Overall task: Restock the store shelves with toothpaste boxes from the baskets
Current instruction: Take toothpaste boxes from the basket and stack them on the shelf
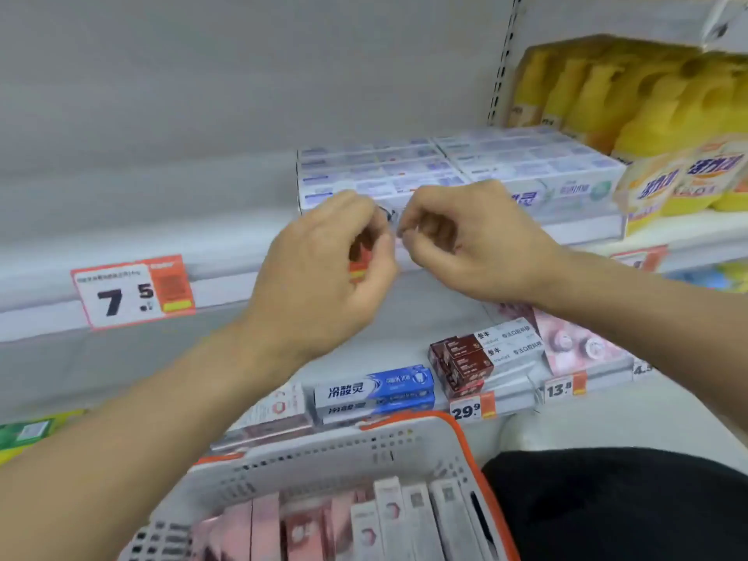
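Note:
My left hand (pixel 328 261) and my right hand (pixel 457 236) are raised side by side in front of the middle shelf, fingers curled, fingertips almost meeting. I see no box in either hand. Just behind them, white and blue toothpaste boxes (pixel 453 172) lie stacked on that shelf. A red and orange price tag (pixel 360 263) on the shelf rail shows behind my left fingers. Below me a grey basket with an orange rim (pixel 404 443) holds several pink and white toothpaste boxes (pixel 388 520) standing on end.
Yellow detergent bottles (pixel 647 115) fill the shelf to the right. The lower shelf carries blue boxes (pixel 376 392), dark red boxes (pixel 465 364) and pink packs (pixel 574 342). A 7.5 price tag (pixel 131 291) hangs at left. Dark clothing (pixel 627 504) is at bottom right.

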A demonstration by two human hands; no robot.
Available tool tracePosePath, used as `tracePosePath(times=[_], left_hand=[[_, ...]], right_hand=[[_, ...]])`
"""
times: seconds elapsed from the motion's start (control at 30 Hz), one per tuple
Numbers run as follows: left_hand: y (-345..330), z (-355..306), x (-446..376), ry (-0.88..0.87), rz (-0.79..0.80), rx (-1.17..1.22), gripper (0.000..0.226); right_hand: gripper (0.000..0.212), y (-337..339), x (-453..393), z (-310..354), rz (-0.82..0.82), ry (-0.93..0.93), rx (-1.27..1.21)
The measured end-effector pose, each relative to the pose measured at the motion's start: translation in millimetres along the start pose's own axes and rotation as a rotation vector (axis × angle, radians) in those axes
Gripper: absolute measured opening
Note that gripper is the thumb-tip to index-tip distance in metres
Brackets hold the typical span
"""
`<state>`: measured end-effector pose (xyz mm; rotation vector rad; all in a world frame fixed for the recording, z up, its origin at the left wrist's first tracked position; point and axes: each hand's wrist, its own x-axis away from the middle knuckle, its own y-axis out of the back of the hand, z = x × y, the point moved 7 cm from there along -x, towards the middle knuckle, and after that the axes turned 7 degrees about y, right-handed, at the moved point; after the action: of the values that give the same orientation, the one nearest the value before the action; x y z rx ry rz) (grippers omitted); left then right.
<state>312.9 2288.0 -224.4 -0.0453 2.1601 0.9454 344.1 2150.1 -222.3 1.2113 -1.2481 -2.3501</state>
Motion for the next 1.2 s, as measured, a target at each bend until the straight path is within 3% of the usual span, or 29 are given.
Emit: tracePosePath(times=[0.07,0.13,0.23,0.3,0.43,0.5,0.7,0.87,0.97,1.1,1.2], left_hand=[[-22,29,57,0.168,0.176,0.019,0.007],[-61,70,119,0.333,0.471,-0.083,0.009],[-112,121,210,0.46,0.891,-0.162,0.012],[-130,139,257,0.608,1.026,-0.121,0.017],[-154,149,312,0.712,1.162,-0.172,0.036],[-162,144,323,0.699,1.197,-0.173,0.049],[-193,135,330,0.734,1.274,-0.158,0.083],[-198,135,334,0.782,1.343,-0.061,0.066],[-193,142,339,0.835,1.353,-0.069,0.056],[-187,146,360,0.834,1.46,-0.076,0.038],[-185,143,367,0.848,1.436,-0.01,0.033]], right_hand=[[0.008,-58,20,15,0.318,0.004,0.026],[0.011,-128,57,18,0.711,-0.091,0.007],[0.039,-221,141,8,1.288,-0.269,0.075],[0.053,-259,186,2,1.434,-0.333,0.087],[0.076,-287,233,-6,1.249,-0.496,-0.022],[0.084,-295,253,-7,1.252,-0.553,-0.062],[0.066,-301,268,-9,1.091,-0.656,-0.122],[0.06,-307,275,0,1.136,-0.568,-0.005],[0.056,-311,267,15,1.18,-0.384,0.056],[0.044,-322,263,31,1.189,-0.182,-0.004],[0.036,-325,261,37,1.212,-0.168,-0.081]])
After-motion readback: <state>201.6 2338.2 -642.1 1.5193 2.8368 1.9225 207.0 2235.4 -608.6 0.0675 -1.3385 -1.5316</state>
